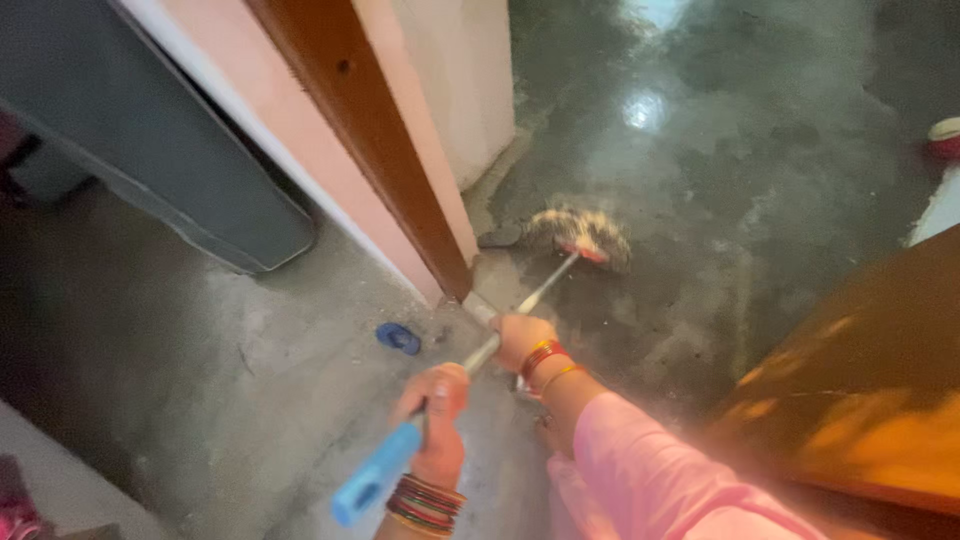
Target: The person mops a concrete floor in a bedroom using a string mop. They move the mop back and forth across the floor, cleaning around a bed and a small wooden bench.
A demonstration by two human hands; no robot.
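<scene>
Both hands grip one mop: the left hand (pixel 437 415) is wrapped around the handle just above its blue end grip (pixel 375 478), nearest the camera, and the right hand (pixel 520 338) is closed around the metal shaft further down, with the arm in a pink sleeve (pixel 650 470) reaching in from the lower right. Each wrist carries a stack of red and gold bangles (pixel 425 505).

Largest in view is the floor (pixel 750 200), dark, wet and shiny beyond the doorway, with bright patches of reflected light; on the near side it is dull grey concrete (pixel 230 400). A pink wall (pixel 290 120) with a brown wooden door frame (pixel 370 140) runs diagonally from the top left down to the threshold, and a grey-blue panel (pixel 140 120) leans or stands along the wall at the upper left. At the right edge a brown wooden door (pixel 870 390) stands open, glowing orange in the light.

The mop (pixel 535 292) slants from the lower left up toward the middle of the picture. Its shaft passes the foot of the door frame, and its pale stringy head (pixel 585 235), with a red band where it joins the shaft, lies flat on the wet floor just past the threshold.

A small blue object (pixel 398 338), too blurred to identify, lies on the concrete near the foot of the wall, to the left of the shaft and apart from it. Something red and white (pixel 943 138) shows at the far right edge, cut off.
</scene>
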